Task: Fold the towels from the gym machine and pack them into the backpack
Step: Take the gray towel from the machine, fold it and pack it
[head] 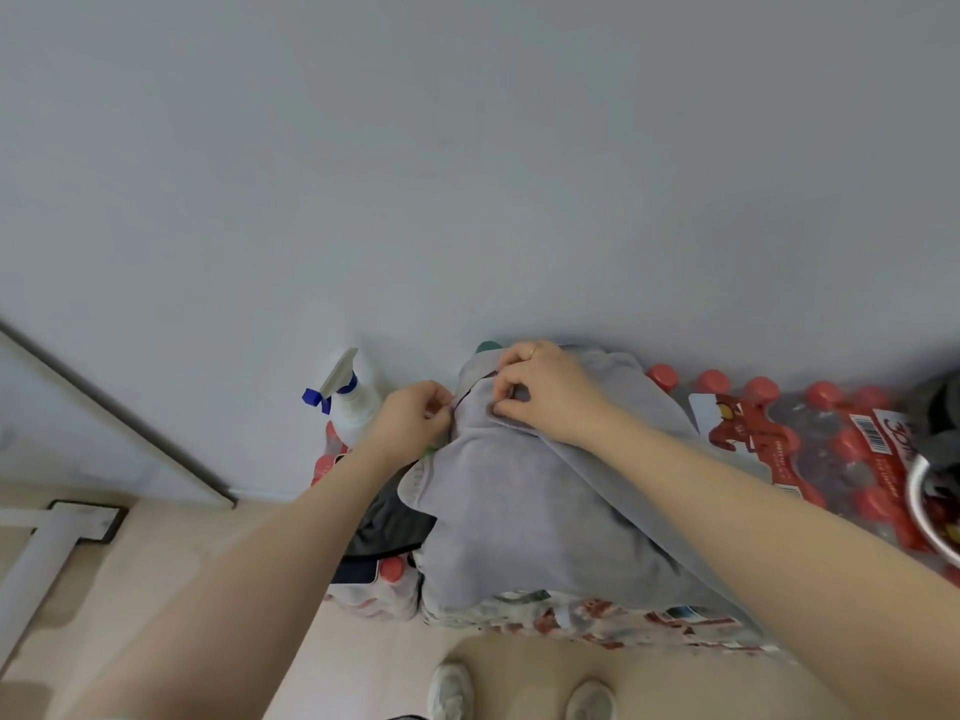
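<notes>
Both hands, L & R, pinching grey towel far edge

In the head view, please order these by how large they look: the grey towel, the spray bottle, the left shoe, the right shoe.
1. Grey towel, largest by far.
2. Spray bottle.
3. Left shoe and right shoe: they look alike and the frame cuts both, so no ranking between them.

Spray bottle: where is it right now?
In the head view, the spray bottle stands against the wall left of centre, just beyond the left hand, on packs of red-capped bottles beside the grey towel.
</notes>
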{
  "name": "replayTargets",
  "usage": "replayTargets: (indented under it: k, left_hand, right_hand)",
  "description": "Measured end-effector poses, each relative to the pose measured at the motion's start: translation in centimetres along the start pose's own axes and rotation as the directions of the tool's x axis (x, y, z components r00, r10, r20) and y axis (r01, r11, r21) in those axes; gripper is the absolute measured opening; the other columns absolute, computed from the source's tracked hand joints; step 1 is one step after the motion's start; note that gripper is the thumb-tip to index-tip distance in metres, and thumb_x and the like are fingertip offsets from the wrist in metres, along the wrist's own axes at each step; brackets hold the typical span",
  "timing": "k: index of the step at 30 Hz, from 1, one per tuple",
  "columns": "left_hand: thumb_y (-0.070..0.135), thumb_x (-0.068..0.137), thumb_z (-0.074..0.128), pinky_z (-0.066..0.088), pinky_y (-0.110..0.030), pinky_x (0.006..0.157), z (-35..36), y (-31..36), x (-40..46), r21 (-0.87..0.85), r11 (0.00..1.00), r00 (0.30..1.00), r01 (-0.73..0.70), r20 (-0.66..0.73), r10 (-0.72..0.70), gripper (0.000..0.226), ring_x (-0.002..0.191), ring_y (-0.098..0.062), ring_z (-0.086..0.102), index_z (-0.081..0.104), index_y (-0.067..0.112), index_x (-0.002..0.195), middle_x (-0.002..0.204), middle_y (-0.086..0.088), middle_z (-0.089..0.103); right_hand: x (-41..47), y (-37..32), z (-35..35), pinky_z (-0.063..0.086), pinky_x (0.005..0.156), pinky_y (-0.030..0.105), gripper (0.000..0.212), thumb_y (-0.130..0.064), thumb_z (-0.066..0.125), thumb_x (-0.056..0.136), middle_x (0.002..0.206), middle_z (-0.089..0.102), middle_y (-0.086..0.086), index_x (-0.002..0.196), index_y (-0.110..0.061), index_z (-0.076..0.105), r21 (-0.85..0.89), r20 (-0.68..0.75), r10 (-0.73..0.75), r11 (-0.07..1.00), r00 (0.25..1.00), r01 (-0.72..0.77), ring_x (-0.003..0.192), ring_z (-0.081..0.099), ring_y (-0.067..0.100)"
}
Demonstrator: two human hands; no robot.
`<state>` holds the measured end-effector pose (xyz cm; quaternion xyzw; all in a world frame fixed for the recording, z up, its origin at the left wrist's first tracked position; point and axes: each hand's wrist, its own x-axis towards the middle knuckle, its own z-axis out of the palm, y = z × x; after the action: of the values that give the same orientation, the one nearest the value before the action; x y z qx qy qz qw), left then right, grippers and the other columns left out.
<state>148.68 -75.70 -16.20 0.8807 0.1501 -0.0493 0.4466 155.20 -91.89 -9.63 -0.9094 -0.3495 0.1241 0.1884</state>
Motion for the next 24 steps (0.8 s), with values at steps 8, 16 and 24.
replayTargets:
  k: [8, 16, 24]
  left_hand:
    - [0.025, 0.090, 0.055, 0.039, -0.023, 0.059, -3.5, 3.5, -0.4, -0.432, 0.899, 0.980, -0.077, -0.201, -0.013, 0.005, 0.061, -0.010, 0.047, 0.053, 0.028, 0.087, 0.067, 0.006, 0.054]
    - [-0.010, 0.084, 0.049, 0.049, -0.031, 0.070, -3.4, 5.9, -2.9, -0.591, 0.806, 0.986, 0.026, 0.146, 0.075, 0.039, 0.077, -0.017, 0.058, 0.050, 0.020, 0.108, 0.087, -0.001, 0.061]
    - [0.004, 0.094, 0.044, 0.056, -0.023, 0.064, -1.3, 8.0, -4.2, -0.917, 0.353, 0.982, 0.186, 0.187, -0.033, 0.020, 0.068, -0.016, 0.065, 0.055, -0.004, 0.108, 0.086, -0.016, 0.063]
  right_hand:
    - [-1.2, -0.7, -2.1, 0.041, 0.072, 0.027, 0.011, -0.021, 0.063, 0.085, 0.081, 0.065, 0.005, 0.081, -0.011, 0.062, 0.199, -0.152, 0.001, 0.980, 0.988, 0.030, 0.075, 0.055, 0.017]
    - [-2.9, -1.7, -3.1, 0.034, 0.060, 0.010, 0.021, -0.020, 0.066, 0.083, 0.062, 0.051, -0.016, 0.069, -0.032, 0.054, 0.346, -0.200, 0.025, 0.937, 0.979, 0.047, 0.062, 0.048, -0.003]
    - [-4.0, -2.9, -1.7, 0.035, 0.061, 0.011, 0.011, -0.023, 0.070, 0.079, 0.059, 0.054, -0.019, 0.073, -0.020, 0.062, 0.343, -0.309, 0.027, 0.936, 0.951, 0.085, 0.064, 0.049, -0.004]
